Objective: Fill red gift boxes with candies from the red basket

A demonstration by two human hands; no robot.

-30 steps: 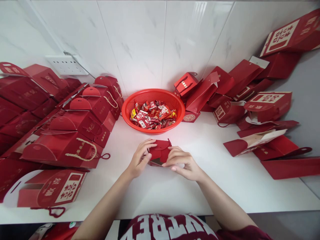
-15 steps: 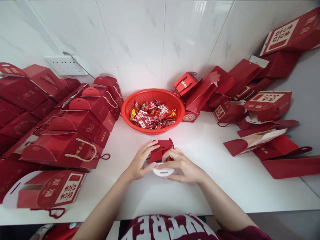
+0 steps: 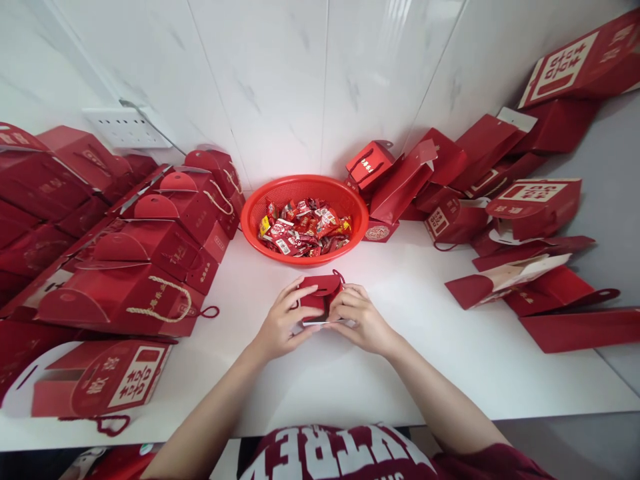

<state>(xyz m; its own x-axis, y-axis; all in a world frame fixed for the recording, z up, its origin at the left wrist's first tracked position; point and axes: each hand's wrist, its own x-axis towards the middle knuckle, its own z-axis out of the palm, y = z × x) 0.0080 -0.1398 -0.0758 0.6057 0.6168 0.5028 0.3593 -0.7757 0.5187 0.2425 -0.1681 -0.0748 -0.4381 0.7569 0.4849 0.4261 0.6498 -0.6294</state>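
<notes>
A small dark red gift box [image 3: 321, 287] with a cord loop at its back right stands on the white tabletop between both hands. My left hand [image 3: 286, 319] grips its left side, with fingers over the top and the thumb low at the front. On the right, my right hand [image 3: 361, 319] pinches the front right part of the box with bent fingers. The white inner face of a front flap shows only as a thin strip between the thumbs. What lies inside the box is hidden by fingers and flaps.
Behind the box stands a red plastic basket [image 3: 253, 248] of wrapped sweets [image 3: 305, 227]. Stacked red gift boxes [image 3: 120, 300] fill the left side. More red boxes [image 3: 535, 207], some open or tilted, crowd the right. A tiled wall [image 3: 280, 87] with a socket strip [image 3: 125, 128] closes the back.
The white-faced front flap, which stuck out toward me, has been raised against the box. My left fingers now reach over the box front, and my right hand has drawn in closer.
</notes>
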